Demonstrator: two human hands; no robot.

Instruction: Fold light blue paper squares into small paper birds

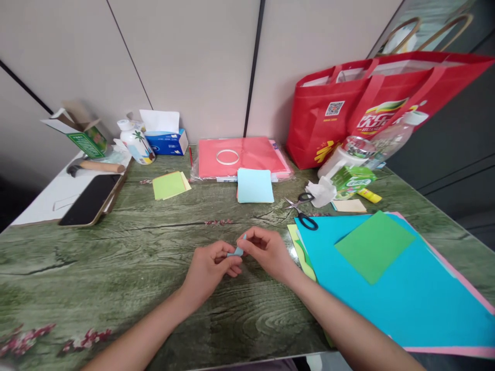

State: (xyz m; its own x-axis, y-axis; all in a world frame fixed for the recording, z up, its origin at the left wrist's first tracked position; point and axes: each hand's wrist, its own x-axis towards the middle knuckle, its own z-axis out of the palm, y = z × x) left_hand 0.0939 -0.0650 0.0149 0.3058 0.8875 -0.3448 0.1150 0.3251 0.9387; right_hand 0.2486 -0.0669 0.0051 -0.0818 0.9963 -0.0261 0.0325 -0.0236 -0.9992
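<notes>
A small folded piece of light blue paper (237, 252) is held between my two hands, above the middle of the green wood-patterned table (150, 288). My left hand (211, 265) pinches its left end. Thumb and fingers of my right hand (266, 250) close on its upper right end. Part of the paper is hidden by the fingers. Beyond the hands lies a stack of light blue square paper (255, 186). Black-handled scissors (301, 208) rest right of that stack, one handle near the large blue sheets (348, 309).
A green square sheet (375, 247) tops the blue sheets. At the back stand a red bag (317, 118), tissue box (166, 142) and white bottle (137, 141). Yellow-green paper (169, 185), a phone (91, 200) and a hammer (96, 166) lie left. A red paper pack (243, 157) lies by the wall.
</notes>
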